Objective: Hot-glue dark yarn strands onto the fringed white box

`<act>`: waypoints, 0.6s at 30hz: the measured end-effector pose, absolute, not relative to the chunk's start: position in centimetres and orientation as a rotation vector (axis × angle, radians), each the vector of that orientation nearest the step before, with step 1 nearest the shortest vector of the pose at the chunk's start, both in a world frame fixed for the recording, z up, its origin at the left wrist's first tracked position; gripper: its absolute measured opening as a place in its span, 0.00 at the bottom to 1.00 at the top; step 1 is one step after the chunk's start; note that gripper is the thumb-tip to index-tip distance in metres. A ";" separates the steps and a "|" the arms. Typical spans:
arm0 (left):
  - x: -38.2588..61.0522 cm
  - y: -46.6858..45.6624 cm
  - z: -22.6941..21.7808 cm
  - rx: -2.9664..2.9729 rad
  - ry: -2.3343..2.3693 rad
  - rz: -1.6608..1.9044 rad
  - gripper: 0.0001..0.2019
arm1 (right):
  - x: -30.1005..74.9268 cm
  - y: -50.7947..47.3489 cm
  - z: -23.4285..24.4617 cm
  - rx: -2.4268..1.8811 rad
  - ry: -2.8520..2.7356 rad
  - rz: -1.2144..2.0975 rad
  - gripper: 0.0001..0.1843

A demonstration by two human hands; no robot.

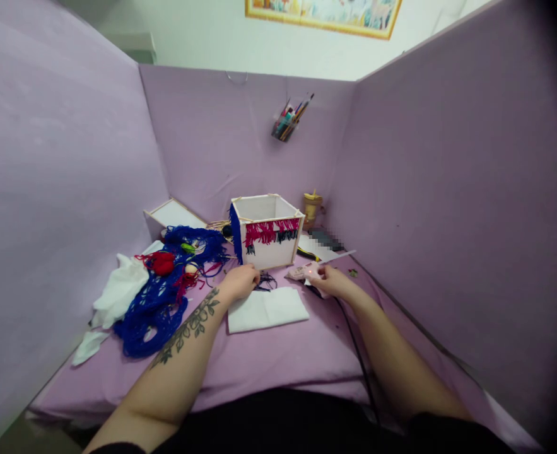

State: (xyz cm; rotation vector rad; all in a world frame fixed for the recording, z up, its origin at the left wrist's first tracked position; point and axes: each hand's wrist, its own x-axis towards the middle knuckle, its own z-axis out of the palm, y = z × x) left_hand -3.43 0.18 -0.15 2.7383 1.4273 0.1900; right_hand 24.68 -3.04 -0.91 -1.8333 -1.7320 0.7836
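White cloth (267, 308) lies nearest me. My left hand (243, 282) pinches dark yarn (265, 282) by the box (266, 231); my right hand (328, 280) grips the glue gun (304, 272), ready.

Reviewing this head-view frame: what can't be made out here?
- Left hand: fingers curl over dark threads by the white box; whether it grips them is hidden.
- Right hand: on a glue gun; its trigger is covered.
- Flat item behind the box: blurred out.
- Pen holder on the back wall: contents too small to identify.
- Picture: cut off by the top edge.
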 end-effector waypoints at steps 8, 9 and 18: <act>-3.4 -0.4 1.2 2.578 1.448 0.422 0.10 | 26.6 -2.1 -1.9 -1.971 -1.772 0.520 0.13; -3.3 -0.5 1.4 2.534 1.463 0.466 0.09 | 26.6 -2.0 -1.9 -1.980 -1.761 0.469 0.13; -3.9 -0.3 1.4 2.513 1.509 0.379 0.07 | 17.4 -1.0 0.4 -1.575 -2.186 0.281 0.07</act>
